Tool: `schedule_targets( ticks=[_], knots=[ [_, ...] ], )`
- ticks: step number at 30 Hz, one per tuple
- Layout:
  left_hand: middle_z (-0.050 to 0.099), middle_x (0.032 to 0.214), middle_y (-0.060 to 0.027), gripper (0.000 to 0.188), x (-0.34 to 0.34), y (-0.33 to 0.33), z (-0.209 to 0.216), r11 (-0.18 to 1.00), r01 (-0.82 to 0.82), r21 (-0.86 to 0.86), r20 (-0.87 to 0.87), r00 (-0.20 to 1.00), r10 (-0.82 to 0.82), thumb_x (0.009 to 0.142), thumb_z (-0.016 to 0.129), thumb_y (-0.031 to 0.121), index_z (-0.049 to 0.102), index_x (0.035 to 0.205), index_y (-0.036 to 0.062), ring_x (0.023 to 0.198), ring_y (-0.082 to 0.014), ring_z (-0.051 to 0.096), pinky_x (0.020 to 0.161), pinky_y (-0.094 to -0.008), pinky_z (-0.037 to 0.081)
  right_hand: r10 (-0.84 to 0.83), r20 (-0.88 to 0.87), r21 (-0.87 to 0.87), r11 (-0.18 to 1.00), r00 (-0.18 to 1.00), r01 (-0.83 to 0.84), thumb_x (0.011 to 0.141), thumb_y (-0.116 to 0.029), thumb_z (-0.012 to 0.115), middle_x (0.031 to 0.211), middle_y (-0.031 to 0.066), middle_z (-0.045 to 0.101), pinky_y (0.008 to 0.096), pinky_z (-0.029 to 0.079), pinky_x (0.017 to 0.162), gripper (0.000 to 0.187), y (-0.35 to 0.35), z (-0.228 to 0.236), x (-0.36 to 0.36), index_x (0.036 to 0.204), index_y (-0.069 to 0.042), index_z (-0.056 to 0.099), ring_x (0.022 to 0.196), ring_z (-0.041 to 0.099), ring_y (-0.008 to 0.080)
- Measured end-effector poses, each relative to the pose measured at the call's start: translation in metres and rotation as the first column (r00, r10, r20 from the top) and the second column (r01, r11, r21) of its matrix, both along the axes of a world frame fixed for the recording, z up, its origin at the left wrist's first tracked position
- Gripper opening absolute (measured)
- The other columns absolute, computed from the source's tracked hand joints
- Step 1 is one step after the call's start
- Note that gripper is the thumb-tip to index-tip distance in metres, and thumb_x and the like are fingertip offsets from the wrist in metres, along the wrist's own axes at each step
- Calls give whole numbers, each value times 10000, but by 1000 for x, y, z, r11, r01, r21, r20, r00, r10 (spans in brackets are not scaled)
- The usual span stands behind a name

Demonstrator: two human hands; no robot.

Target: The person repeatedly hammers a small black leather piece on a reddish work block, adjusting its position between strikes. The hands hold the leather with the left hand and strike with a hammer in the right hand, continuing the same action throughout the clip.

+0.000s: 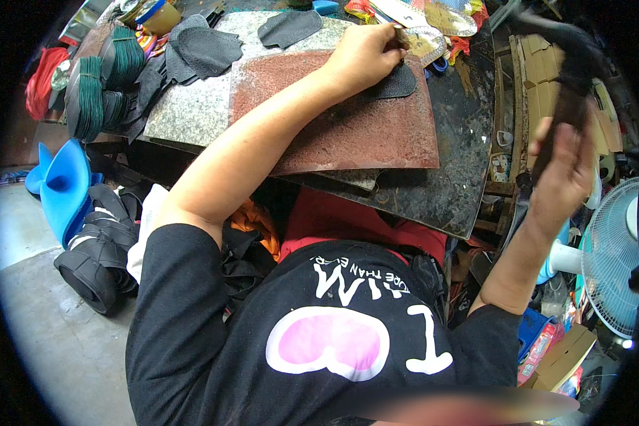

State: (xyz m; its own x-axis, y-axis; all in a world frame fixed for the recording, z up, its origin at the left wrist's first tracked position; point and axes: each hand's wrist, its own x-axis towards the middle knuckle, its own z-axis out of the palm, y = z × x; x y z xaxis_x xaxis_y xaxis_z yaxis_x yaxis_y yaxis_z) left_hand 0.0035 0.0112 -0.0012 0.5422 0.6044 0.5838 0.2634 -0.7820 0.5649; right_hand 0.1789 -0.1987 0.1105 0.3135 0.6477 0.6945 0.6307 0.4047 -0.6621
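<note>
On the reddish-brown board (348,128) my left hand (369,57) rests with its fingers curled together, over a black leather cut piece (397,82). Whatever sits between those fingers is hidden. My right hand (564,156) is raised off to the right, wrapped round the handle of a dark hammer (575,67), smeared by motion. More black leather pieces lie on the table's far side: a single one (291,28) and an overlapping group (202,51) farther left. Clear and white shoe-shaped templates (426,44) lie just right of my left hand.
Stacks of black pieces with green edges (89,96) stand at the table's left end. A blue curled sheet (64,184) and a black roll (89,273) sit on the floor at left. At right stand a fan (614,255) and cardboard boxes (543,78). The table's dark edge (468,206) runs near my lap.
</note>
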Motion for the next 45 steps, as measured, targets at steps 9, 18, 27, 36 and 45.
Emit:
schedule_targets(
  ticks=[9,18,27,36,45],
  knots=[
    [639,776,-220,143,11,-9,5,989,41,142,15,999,-43,819,650,98,588,909,5,803,-419,652,689,-473,522,-72,153,-466,874,986,137,974,-313,629,1036,108,722,298,525,716,435,16,-60,7,1398,-237,566,854,683,156],
    [713,906,-88,123,14,10,-14,698,389,-602,559,829,21,925,619,45,653,1017,-28,751,-164,712,663,-263,579,-84,280,-600,762,956,243,966,-366,611,1090,158,715,390,553,778,424,7,-83,-5,1380,-285,569,990,704,319],
    [736,850,-125,220,8,10,-17,826,201,-527,262,963,-67,865,703,110,662,1017,-45,766,-160,729,722,-297,586,-79,164,-577,801,983,161,963,-297,638,1130,143,712,337,536,805,422,-4,-95,14,1379,-255,579,1005,706,238],
    [701,815,-175,199,8,3,-3,998,52,-34,-22,998,-52,841,706,147,663,965,-3,745,-292,710,692,-383,560,-146,-14,14,989,989,147,1026,-249,553,764,57,603,226,435,545,298,-3,10,-5,1227,-34,596,606,511,87],
    [647,802,-205,129,17,-7,3,990,59,125,44,997,-65,793,631,81,616,909,25,806,-404,659,715,-463,536,-102,177,-495,851,979,178,973,-313,627,1134,145,707,326,528,748,429,9,-63,9,1390,-228,569,893,712,202]
  ],
)
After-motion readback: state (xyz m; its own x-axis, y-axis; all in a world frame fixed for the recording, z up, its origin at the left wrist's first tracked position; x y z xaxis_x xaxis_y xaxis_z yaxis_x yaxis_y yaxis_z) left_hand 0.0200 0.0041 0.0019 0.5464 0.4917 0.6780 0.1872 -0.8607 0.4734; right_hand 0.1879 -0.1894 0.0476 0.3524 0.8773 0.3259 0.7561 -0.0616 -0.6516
